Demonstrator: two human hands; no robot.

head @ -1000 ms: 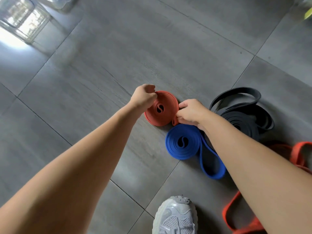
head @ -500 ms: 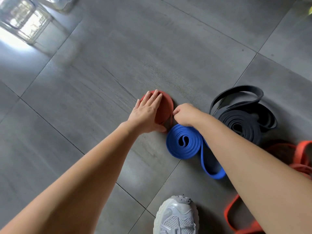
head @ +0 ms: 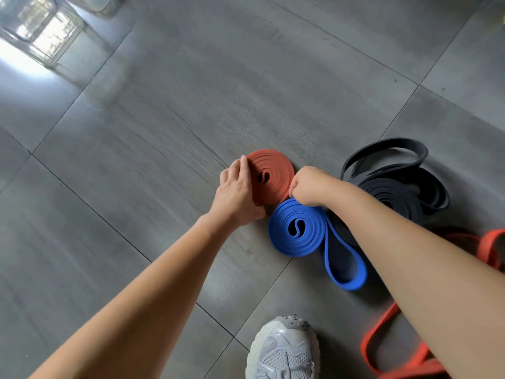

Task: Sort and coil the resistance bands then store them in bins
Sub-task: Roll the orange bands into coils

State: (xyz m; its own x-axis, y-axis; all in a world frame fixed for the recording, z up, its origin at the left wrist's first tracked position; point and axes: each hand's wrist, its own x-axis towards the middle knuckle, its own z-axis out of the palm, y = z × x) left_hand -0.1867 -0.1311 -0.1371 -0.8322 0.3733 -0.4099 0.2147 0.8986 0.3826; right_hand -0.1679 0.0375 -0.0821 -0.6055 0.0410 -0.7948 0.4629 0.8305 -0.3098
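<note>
Red coil (head: pixel 269 177) lies flat on grey floor tile (head: pixel 164 105), just beside blue coil (head: pixel 297 231). My left hand (head: pixel 236 192) braces left rim, fingers straight. Right hand (head: pixel 308 187) is curled at right rim and pinches outer end, I judge. Keep tension, tuck end tight, else coil springs open. Black band (head: pixel 396 192), loose orange band (head: pixel 382 337), my shoe (head: pixel 284 351) near.

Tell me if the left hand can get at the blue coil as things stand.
Probably yes. The left hand rests against the red coil; the blue coil lies right beside its wrist, nothing between them. The right hand covers only that coil's top edge.
</note>
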